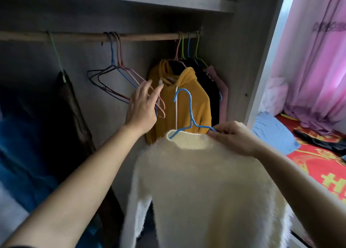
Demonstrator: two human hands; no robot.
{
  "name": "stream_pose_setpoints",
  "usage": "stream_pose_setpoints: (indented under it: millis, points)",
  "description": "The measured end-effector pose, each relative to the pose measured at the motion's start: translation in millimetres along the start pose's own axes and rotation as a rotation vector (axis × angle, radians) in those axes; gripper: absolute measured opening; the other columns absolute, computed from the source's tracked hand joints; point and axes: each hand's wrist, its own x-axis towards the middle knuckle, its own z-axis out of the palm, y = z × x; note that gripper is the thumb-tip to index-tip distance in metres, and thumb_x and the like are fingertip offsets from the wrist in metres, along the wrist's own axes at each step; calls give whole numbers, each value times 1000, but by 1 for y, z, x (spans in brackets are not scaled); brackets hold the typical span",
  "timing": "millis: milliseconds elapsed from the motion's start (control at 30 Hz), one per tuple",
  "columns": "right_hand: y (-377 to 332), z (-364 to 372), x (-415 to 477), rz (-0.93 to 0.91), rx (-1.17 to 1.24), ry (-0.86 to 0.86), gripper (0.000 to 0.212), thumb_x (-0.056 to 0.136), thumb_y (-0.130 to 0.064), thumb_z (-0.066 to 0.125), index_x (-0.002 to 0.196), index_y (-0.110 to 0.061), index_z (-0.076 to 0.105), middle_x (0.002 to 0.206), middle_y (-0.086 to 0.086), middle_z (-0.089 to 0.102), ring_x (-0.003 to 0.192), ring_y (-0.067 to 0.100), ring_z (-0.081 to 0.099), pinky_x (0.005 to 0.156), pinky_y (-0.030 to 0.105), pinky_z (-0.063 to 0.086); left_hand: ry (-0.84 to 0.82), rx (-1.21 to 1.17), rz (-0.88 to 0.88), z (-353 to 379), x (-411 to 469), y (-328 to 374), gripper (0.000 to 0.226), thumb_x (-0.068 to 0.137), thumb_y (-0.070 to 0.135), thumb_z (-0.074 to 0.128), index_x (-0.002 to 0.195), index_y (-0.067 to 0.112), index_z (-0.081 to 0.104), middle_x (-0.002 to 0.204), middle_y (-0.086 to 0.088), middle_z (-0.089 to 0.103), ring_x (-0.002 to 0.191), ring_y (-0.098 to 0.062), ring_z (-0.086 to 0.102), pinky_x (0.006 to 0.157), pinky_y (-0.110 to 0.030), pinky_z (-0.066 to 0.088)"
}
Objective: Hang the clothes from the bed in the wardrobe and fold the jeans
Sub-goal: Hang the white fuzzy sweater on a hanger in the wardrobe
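Right hand [234, 137], centre-right of the frame, is pinching the shoulder wire of a blue hanger [191, 109]. The fluffy cream sweater [202, 182] is already on it and fills the lower middle, held up in front of the open wardrobe. Left hand [142, 105] is up at mid-frame, fingers spread, at the bunch of empty hangers [112, 75] on the rod [78, 36]. A yellow hoodie [200, 102] hangs just behind. The bed [318, 165] on the right edge has a dark garment [318, 141] lying on it.

A home bedroom: a wardrobe rail [146, 36] hung with clothes, a bed [318, 165], pink curtains [318, 60].
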Motion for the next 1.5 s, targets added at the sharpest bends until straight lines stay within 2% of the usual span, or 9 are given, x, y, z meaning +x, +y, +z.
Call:
stream_pose_setpoints:
  millis: [100, 333, 500, 700, 900, 1067, 1233, 1400, 1500]
  points:
    - [14, 2, 26, 42, -8, 49, 37, 98, -38, 59, 62, -28, 62, 55, -12, 55, 53, 5, 50, 47, 15, 37, -150, 167, 35, 14, 12, -5, 69, 80, 6, 65, 144, 24, 46, 160, -11, 25, 150, -34, 13, 114, -60, 26]
    - [3, -7, 116, 88, 32, 97, 31, 95, -37, 63, 72, -17, 65, 76, 6, 61, 80, 28, 62, 68, 34, 46, -128, 255, 39, 26, -2, -31, 31, 72, 5, 77, 103, 9, 72, 138, -20, 55, 136, -40, 43, 98, -55, 42]
    - [-38, -28, 190, 14, 130, 214, 20, 92, -34, 63, 86, -17, 72, 85, 6, 67, 89, 26, 64, 69, 33, 44, -120, 259, 36, 16, -10, -26, 39, 72, 4, 77, 110, 10, 71, 144, -18, 51, 139, -38, 40, 102, -57, 41]
    - [-65, -29, 276, 99, 271, 271, 19, 92, -23, 61, 98, -10, 73, 97, 12, 70, 91, 28, 67, 82, 43, 58, -149, 137, -63, 6, -13, -16, 37, 81, 2, 66, 117, 10, 67, 151, -11, 44, 147, -30, 28, 108, -55, 38]
    - [-55, 3, 293, 129, 74, 160, 27, 95, -28, 58, 109, -9, 71, 108, 15, 69, 99, 34, 66, 83, 38, 56, -151, 56, -106, 0, -19, -16, 37, 84, -2, 58, 118, 11, 67, 153, -7, 42, 149, -22, 22, 106, -48, 41]
    - [-39, 21, 265, -17, -133, 178, 44, 100, -42, 52, 126, -6, 55, 117, 21, 61, 114, 41, 54, 94, 45, 48, -152, -10, -131, -7, -26, -17, 39, 81, -11, 58, 116, 5, 68, 153, -10, 40, 149, -24, 21, 108, -49, 42]
    - [-18, 18, 229, -4, -150, 97, 59, 101, -33, 52, 151, -11, 29, 149, 19, 38, 120, 44, 53, 93, 48, 49, -168, -24, -145, -11, -33, -18, 41, 83, -11, 58, 119, 6, 66, 157, -8, 33, 151, -20, 13, 113, -43, 38]
    - [-8, 24, 180, 54, -311, 151, 47, 103, -37, 40, 145, -19, 26, 113, 20, 63, 78, 36, 56, 64, 40, 39, -102, -112, -205, -18, -39, -16, 40, 84, -9, 48, 115, 7, 67, 153, -8, 42, 149, -23, 23, 116, -46, 31]
    - [5, 33, 140, 61, -270, 245, 51, 99, -35, 47, 144, -24, 27, 105, 14, 67, 79, 38, 60, 62, 37, 38, 1, -149, -253, -24, -50, -1, 39, 83, 4, 41, 109, 10, 70, 142, -8, 54, 141, -28, 37, 109, -50, 35]
